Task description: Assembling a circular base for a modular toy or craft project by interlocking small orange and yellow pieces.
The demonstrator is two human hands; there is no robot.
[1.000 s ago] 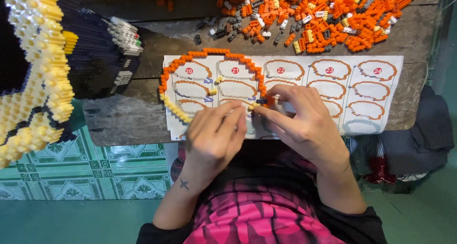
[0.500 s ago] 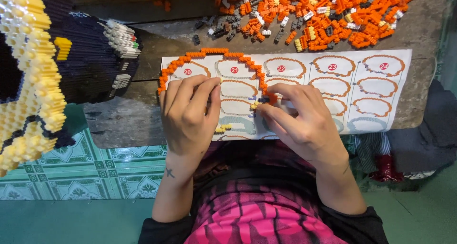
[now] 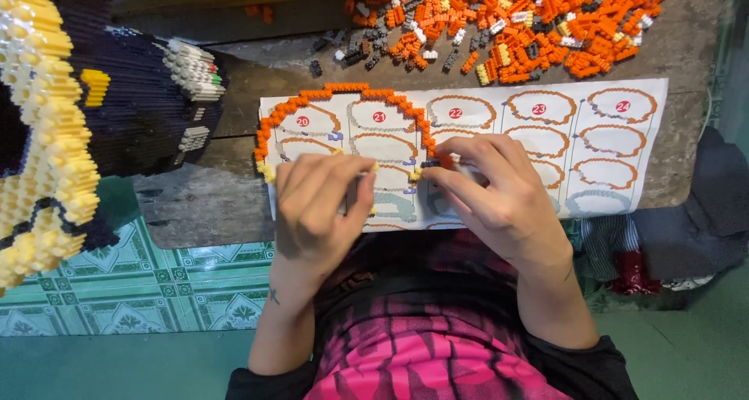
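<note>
Palm-down, left hand curled on instruction sheet, right hand fingers pinching orange brick arch end

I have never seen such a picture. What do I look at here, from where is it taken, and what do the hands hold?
A camera on the person's head looks down at their two bare hands. On the worn wooden table lies a white paper instruction sheet with an arc of small orange building bricks on it. Behind it is a loose pile of orange bricks. The left hand and right hand pinch tiny bricks at the arc's ends. At left stands a big dark-blue and yellow brick model.
</note>
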